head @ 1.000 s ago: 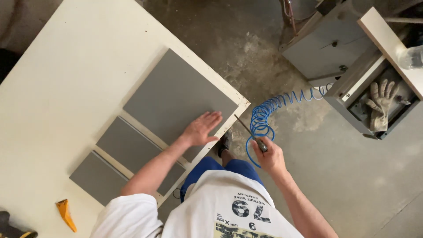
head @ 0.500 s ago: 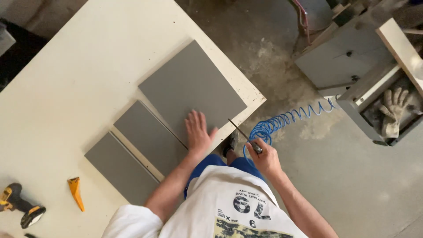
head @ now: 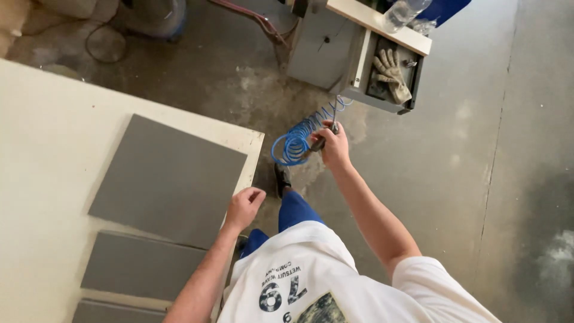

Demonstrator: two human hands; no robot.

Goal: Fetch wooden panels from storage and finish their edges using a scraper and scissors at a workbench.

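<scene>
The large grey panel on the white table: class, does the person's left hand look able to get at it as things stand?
Probably yes. The left hand hovers loosely curled at the table edge, right beside the large grey panel, with nothing lying between them. The right hand is busy holding the blue coiled hose away from the table.

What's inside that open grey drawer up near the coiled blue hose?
A pair of worn work gloves lies in the open drawer. Whatever sits under the gloves, or further back beneath the pale board, is hidden.

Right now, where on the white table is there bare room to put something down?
The white table is bare left of and behind the large grey panel. Its near right part is crowded: the two smaller grey panels lie close together there, and the left hand is at the edge.
</scene>
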